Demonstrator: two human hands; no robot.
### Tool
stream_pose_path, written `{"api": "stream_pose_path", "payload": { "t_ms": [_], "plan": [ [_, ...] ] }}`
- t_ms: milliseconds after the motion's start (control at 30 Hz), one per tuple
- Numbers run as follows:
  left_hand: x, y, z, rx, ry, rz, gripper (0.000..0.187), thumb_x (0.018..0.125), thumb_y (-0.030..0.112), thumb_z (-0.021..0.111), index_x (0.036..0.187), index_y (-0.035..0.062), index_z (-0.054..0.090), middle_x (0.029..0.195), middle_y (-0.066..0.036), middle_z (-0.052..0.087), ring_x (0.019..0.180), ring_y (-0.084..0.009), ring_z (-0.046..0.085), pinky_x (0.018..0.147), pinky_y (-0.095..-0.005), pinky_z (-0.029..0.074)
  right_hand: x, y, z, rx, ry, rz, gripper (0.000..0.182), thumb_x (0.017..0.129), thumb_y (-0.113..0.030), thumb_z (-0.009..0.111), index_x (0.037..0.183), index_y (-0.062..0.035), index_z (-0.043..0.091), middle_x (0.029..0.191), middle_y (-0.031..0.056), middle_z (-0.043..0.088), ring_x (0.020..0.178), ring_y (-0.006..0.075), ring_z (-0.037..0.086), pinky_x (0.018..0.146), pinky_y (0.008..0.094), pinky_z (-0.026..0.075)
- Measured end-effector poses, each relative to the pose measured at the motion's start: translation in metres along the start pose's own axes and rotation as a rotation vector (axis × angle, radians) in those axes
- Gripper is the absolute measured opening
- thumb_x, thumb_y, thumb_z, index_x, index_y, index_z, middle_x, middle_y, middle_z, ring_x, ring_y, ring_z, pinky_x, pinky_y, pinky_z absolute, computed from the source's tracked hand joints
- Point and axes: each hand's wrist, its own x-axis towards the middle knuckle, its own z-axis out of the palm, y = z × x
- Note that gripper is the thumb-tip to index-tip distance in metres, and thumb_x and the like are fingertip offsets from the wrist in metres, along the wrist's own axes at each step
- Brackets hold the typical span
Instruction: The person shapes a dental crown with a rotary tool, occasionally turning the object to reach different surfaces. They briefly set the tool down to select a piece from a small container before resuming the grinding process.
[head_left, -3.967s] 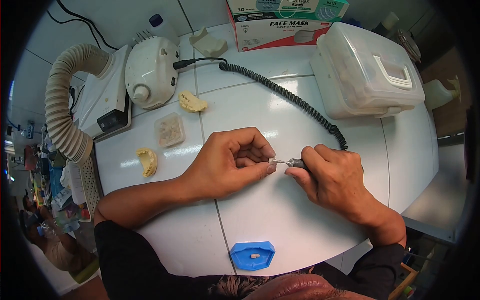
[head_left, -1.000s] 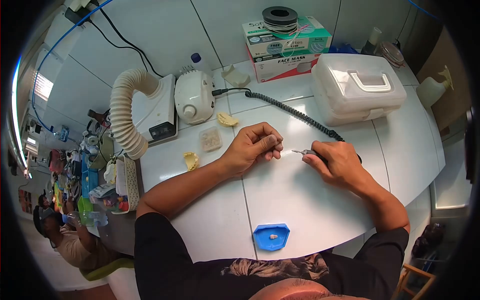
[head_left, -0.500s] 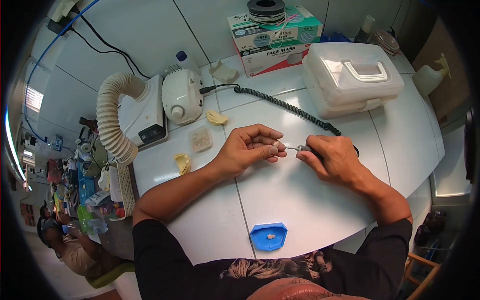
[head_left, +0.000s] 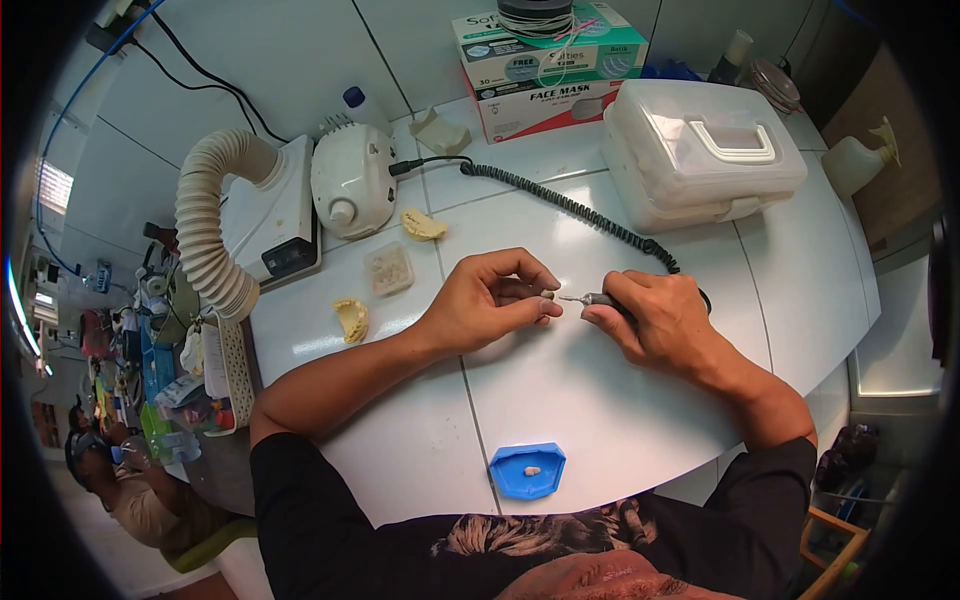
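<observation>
The left hand was closed lightly, pinching a small pale piece between thumb and fingertips, mostly hidden by them. The right hand was wrapped around a drill, whose thin tip pointed at the piece; whether the two touched could not be told. Both hands were over the white tiled table. Left of the left hand, beyond its forearm, lay a yellowish cast, with a small clear box of pale bits near it and a second cast farther back. Nearer the body, a blue tray held another small piece. A coiled cord ran across the table from the white control box toward the right hand. Left of that box stood a machine with a ribbed hose. At the back were stacked mask boxes, a spool on top, and just beside them a lidded case. At far left sat another person.
</observation>
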Motion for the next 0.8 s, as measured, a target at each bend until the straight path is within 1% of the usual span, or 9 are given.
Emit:
{"api": "stream_pose_path", "payload": {
  "t_ms": [133,233,333,533,633,800],
  "plan": [
    [-0.0005,0.0023,0.0004,0.027,-0.011,-0.01,0.019,0.103,0.001,0.075,0.121,-0.0032,0.07,0.111,-0.009,0.076,0.107,-0.0159,0.079,0.093,-0.0279,0.065,0.0002,0.0001,-0.0011,0.0,-0.024,0.014,0.041,0.105,-0.042,0.074,0.088,-0.0061,0.065,0.073,0.0108,0.068,0.055,0.0348,0.066,0.05,0.0461,0.051],
    [0.0001,0.0042,0.0021,-0.027,-0.011,0.003,0.018,0.104,0.001,0.076,0.12,-0.0023,0.07,0.114,-0.011,0.077,0.111,-0.0176,0.079,0.093,-0.0284,0.065,0.0001,0.0008,0.0001,-0.002,-0.013,0.007,0.041,0.105,-0.043,0.074,0.088,-0.0061,0.065,0.073,0.0109,0.068,0.055,0.0349,0.066,0.05,0.0465,0.051],
    [0.0003,0.0019,-0.0001,0.024,-0.04,0.013,0.019,0.103,0.002,0.078,0.12,-0.0008,0.07,0.113,-0.011,0.079,0.11,-0.0171,0.079,0.095,-0.0297,0.065,0.0002,-0.0006,0.0005,-0.019,-0.007,0.005,0.041,0.105,-0.043,0.074,0.088,-0.0061,0.065,0.073,0.0109,0.068,0.056,0.0346,0.066,0.05,0.0465,0.051],
    [0.0006,0.0038,0.0031,0.019,0.014,0.002,0.018,0.102,0.002,0.079,0.118,-0.0019,0.071,0.11,-0.01,0.081,0.107,-0.0164,0.079,0.098,-0.0306,0.063,-0.0004,-0.0027,0.0029,-0.069,-0.001,0.007,0.042,0.105,-0.043,0.074,0.088,-0.0063,0.065,0.072,0.0104,0.067,0.057,0.0328,0.067,0.05,0.0451,0.051],
    [0.0003,0.003,0.0022,0.024,0.02,-0.018,0.017,0.102,0.005,0.08,0.117,-0.0018,0.073,0.11,-0.009,0.08,0.103,-0.0135,0.078,0.096,-0.0283,0.063,-0.0002,-0.0032,0.0045,-0.087,0.004,0.001,0.042,0.105,-0.044,0.074,0.088,-0.0065,0.065,0.072,0.0101,0.068,0.057,0.032,0.067,0.049,0.0442,0.051],
    [-0.0002,0.004,0.0036,0.021,0.027,-0.04,0.015,0.102,0.004,0.079,0.115,-0.0026,0.073,0.107,-0.008,0.079,0.102,-0.0133,0.077,0.095,-0.0282,0.063,0.0003,-0.0038,0.0061,-0.114,0.005,0.002,0.043,0.104,-0.045,0.075,0.087,-0.0064,0.064,0.072,0.0098,0.068,0.057,0.0314,0.068,0.049,0.0434,0.051]
  ]
}}
